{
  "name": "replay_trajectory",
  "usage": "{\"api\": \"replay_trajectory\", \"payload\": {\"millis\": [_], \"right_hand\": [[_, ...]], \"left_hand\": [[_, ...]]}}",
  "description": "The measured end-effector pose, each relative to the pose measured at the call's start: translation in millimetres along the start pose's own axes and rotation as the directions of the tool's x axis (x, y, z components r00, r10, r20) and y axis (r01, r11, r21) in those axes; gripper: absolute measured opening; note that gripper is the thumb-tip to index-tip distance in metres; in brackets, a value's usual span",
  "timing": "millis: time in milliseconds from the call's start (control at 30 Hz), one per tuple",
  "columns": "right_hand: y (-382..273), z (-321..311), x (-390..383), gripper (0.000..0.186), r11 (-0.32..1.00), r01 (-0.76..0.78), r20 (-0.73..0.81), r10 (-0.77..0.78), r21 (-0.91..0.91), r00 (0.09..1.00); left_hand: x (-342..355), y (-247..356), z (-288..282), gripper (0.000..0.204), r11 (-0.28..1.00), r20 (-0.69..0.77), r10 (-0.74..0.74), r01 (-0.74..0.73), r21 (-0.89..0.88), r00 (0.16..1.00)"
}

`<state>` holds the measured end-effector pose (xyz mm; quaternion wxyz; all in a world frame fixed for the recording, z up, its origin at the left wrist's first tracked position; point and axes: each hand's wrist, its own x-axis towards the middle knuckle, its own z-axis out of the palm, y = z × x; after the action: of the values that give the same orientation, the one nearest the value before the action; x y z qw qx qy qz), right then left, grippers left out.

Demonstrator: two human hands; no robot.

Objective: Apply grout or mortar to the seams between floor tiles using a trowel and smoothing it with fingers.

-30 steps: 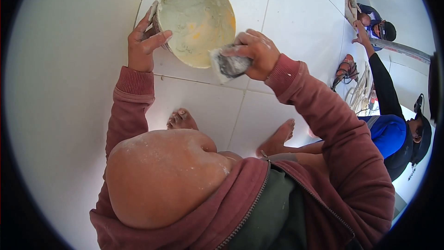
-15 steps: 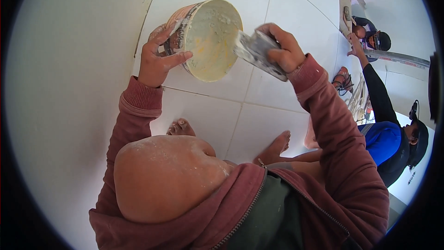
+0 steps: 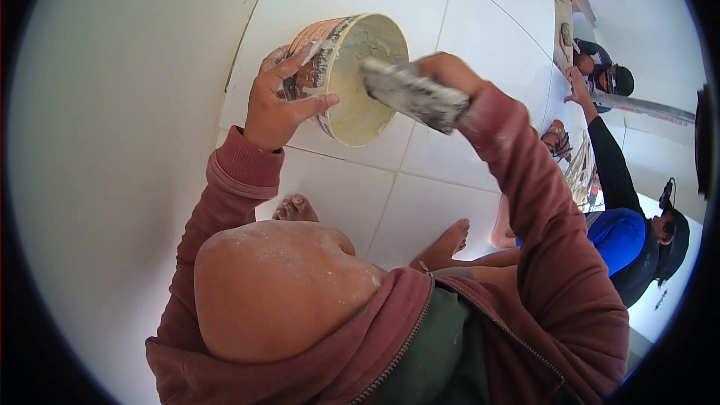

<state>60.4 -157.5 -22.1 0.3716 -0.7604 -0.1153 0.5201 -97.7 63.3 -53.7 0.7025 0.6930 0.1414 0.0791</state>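
My left hand (image 3: 281, 105) grips the side of a tilted round plastic bucket (image 3: 315, 49), whose mouth faces right and shows pale, creamy paste smeared over the inside (image 3: 349, 105). In my right hand (image 3: 450, 73) is a flat grey tool (image 3: 412, 97), smeared and blurred by motion, a scraper or trowel. Its far end reaches into or just in front of the bucket's mouth. My bare feet (image 3: 296, 210) are below the bucket on white floor tiles (image 3: 375, 169).
A plain wall (image 3: 135, 127) runs along the left. At right, two other people (image 3: 615, 232) (image 3: 600, 71) are beside a long board (image 3: 562, 19) and a metal bar (image 3: 645, 105). A red power tool (image 3: 555, 139) and coiled cord (image 3: 579, 169) lie near them.
The bucket has tipped from mouth-up toward its side and moved slightly right and down in the picture. My right hand has swung the tool rightward, then back toward the bucket's mouth.
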Motion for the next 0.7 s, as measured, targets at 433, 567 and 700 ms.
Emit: {"api": "replay_trajectory", "payload": {"millis": [433,567,700], "right_hand": [[-17,57,27,0.016,0.643,0.393,0.107,-0.437,-0.657,0.893],[-12,78,42,0.016,0.619,0.423,0.097,-0.489,-0.662,0.867],[-11,94,52,0.011,0.597,0.384,0.073,-0.477,-0.704,0.876]], "left_hand": [[-12,-32,-28,0.070,0.974,0.126,0.022,0.007,-0.228,0.992],[-17,-45,-31,0.074,0.947,0.098,0.058,-0.024,-0.320,0.993],[-19,-49,-34,0.074,0.935,0.086,0.053,-0.019,-0.354,0.995]]}}
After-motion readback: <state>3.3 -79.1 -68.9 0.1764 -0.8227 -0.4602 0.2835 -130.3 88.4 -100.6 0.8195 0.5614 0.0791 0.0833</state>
